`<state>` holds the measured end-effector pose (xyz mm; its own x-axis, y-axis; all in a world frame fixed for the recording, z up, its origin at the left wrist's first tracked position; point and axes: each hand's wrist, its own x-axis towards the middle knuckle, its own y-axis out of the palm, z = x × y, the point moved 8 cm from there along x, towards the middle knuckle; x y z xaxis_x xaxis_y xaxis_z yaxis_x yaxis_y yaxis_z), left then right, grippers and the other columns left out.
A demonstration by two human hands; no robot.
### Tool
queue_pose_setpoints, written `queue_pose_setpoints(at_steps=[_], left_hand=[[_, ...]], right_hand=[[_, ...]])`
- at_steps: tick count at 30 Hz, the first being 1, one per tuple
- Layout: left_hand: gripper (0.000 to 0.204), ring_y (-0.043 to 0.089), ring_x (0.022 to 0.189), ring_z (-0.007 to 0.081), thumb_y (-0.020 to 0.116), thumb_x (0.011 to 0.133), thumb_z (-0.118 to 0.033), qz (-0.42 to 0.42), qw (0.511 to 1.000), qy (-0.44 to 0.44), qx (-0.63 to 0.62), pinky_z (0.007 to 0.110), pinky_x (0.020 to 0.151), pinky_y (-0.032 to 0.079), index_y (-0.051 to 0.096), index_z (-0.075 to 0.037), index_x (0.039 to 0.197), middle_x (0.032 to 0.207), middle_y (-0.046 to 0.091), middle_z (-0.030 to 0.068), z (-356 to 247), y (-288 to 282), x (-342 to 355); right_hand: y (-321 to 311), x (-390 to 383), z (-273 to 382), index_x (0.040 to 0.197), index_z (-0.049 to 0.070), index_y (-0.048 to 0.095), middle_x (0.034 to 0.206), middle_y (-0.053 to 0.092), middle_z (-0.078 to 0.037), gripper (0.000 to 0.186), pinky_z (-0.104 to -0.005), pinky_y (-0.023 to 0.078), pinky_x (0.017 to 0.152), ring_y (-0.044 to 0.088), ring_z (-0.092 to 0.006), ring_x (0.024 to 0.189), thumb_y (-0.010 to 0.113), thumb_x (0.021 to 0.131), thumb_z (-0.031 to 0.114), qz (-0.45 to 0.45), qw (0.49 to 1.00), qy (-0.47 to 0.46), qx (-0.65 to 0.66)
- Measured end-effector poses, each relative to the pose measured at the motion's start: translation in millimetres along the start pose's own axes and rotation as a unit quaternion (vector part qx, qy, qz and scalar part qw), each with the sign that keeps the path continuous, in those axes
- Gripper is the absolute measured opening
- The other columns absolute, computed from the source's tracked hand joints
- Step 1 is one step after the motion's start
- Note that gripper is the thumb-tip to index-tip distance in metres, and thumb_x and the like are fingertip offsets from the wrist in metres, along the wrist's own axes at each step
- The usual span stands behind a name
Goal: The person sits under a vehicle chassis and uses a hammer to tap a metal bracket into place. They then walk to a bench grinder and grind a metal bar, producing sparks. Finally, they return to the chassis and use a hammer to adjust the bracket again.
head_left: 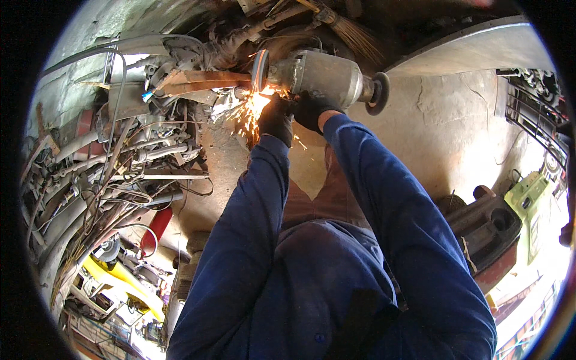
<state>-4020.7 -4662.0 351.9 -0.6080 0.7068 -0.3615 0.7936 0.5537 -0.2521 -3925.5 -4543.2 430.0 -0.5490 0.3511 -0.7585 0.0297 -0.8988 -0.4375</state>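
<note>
A bench grinder (324,78) has a wheel on each side, the left one (260,69) and the right one (377,93). Bright orange sparks (246,117) fly below the left wheel. My left hand (275,119), in a black glove, is closed just under that wheel on something I cannot make out, hidden by fingers and glare. My right hand (311,111), also black-gloved, is closed beside it, right below the grinder's body. What it grips is hidden too. Both blue-sleeved forearms reach up from the lower edge.
Piled metal pipes, rods and wires (120,174) crowd the left, with a red cylinder (157,231) and a yellow object (114,282). A straw broom (348,33) lies behind the grinder. Concrete floor (444,132) stretches rightward to dark and pale-green parts (528,204) and a black rack (528,120).
</note>
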Motion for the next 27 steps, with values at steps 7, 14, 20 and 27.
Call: queue_pose_setpoints(at_steps=[7, 14, 20, 27], left_hand=[[0.016, 0.072, 0.093, 0.0360, 0.078, 0.089, -0.017, 0.021, 0.999, -0.018, 0.046, 0.046, 0.080, 0.056, 0.068, -0.010, 0.099, 0.093, 0.076, 0.0121, 14, -1, 7], [0.012, 0.070, 0.094, 0.0360, 0.074, 0.092, -0.020, 0.051, 0.990, 0.030, 0.125, 0.046, 0.082, 0.055, 0.073, -0.009, 0.096, 0.095, 0.075, 0.0128, -22, -7, 6], [0.013, 0.069, 0.092, 0.0368, 0.073, 0.094, -0.020, 0.059, 0.950, 0.163, 0.259, 0.049, 0.083, 0.054, 0.075, -0.008, 0.094, 0.098, 0.074, 0.0138, -65, -5, -8], [0.015, 0.070, 0.109, 0.0373, 0.074, 0.093, -0.016, 0.044, 0.969, 0.079, 0.230, 0.045, 0.095, 0.055, 0.074, -0.007, 0.106, 0.109, 0.076, 0.0143, -29, -12, -6]], right_hand=[[25, 23, -3, 0.131, 0.009, 0.068, 0.135, 0.067, -0.025, 0.055, -0.0533, 0.044, 0.110, 0.059, -0.0478, 0.129, 0.048, 0.104, 0.052, -0.020, 0.996, -0.054, -0.066], [4, 6, -3, 0.125, 0.010, 0.074, 0.128, 0.071, -0.025, 0.058, -0.0532, 0.048, 0.107, 0.064, -0.0458, 0.122, 0.052, 0.102, 0.058, -0.015, 0.999, 0.001, 0.035], [-7, -6, 4, 0.126, 0.010, 0.074, 0.126, 0.072, -0.024, 0.063, -0.0528, 0.050, 0.104, 0.066, -0.0454, 0.119, 0.052, 0.100, 0.063, -0.047, 0.999, -0.004, 0.023], [-10, -10, 3, 0.126, 0.010, 0.074, 0.128, 0.072, -0.023, 0.068, -0.0500, 0.052, 0.103, 0.066, -0.0433, 0.121, 0.053, 0.096, 0.067, -0.044, 0.998, 0.015, 0.048]])
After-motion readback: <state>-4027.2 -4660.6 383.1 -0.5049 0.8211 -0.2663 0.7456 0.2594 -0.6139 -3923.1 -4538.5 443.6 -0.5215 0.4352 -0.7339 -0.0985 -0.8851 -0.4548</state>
